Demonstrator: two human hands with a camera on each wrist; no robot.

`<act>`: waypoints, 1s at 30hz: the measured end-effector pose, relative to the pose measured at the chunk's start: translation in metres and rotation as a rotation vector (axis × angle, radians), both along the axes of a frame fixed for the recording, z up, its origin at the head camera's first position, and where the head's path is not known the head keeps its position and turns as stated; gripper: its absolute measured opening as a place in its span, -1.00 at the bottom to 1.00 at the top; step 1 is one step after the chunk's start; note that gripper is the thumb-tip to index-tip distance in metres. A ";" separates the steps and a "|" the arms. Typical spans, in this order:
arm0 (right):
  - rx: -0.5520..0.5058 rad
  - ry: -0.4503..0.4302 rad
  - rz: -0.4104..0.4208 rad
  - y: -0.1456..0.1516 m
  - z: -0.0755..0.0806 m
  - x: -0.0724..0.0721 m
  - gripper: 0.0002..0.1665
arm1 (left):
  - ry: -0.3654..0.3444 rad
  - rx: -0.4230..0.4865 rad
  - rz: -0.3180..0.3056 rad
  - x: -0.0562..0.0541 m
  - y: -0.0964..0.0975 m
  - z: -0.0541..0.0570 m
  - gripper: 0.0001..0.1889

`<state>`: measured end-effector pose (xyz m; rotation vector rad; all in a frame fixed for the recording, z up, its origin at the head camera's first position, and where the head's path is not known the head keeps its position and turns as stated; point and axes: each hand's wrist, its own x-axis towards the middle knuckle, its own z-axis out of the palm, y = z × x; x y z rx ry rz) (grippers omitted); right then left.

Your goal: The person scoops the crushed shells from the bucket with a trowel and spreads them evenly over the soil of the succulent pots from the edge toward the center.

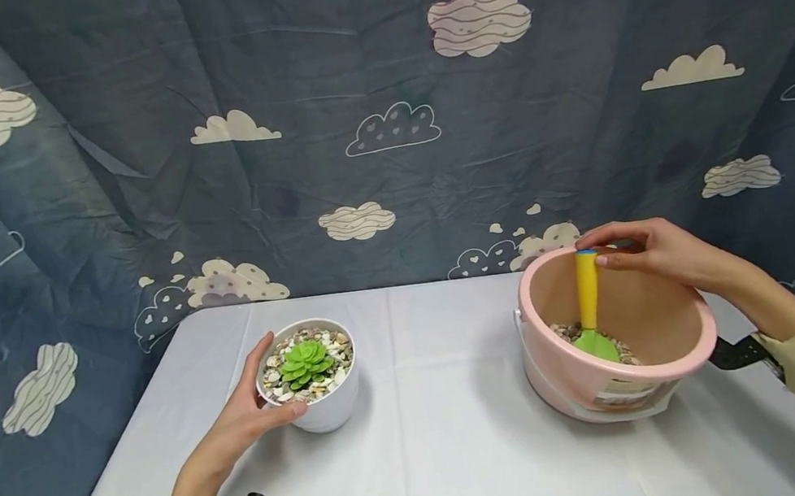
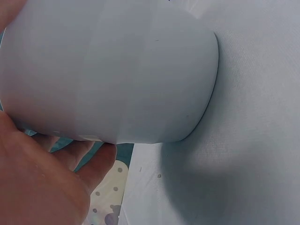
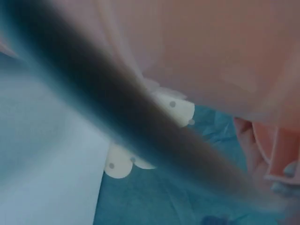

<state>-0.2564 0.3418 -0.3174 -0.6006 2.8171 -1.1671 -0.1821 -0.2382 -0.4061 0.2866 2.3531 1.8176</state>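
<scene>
A white plant pot with a green succulent among pale pebbles stands upright at left on the table. My left hand grips its near left side, thumb at the front and fingers around the far side. The left wrist view shows the pot wall beside the curved fingers. At right is a pink bucket holding pebbles and a toy shovel with a yellow handle and green blade. My right hand holds the bucket's back rim, its thumb right at the shovel handle and fingers outside the wall.
A white cloth covers the table. Behind it hangs a dark blue curtain with cloud prints. The bucket's pale bail hangs down its front. A blurred dark band crosses the right wrist view.
</scene>
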 end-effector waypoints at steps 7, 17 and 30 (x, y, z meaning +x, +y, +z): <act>-0.040 -0.048 -0.047 0.001 -0.003 0.001 -0.55 | 0.001 -0.009 0.000 0.000 0.001 0.000 0.15; -0.121 -0.061 -0.136 0.006 -0.010 0.012 -0.50 | -0.006 -0.037 0.013 0.000 0.001 0.004 0.16; -0.159 0.016 -0.169 0.013 -0.010 0.029 -0.49 | -0.002 0.005 -0.003 0.001 0.001 0.003 0.15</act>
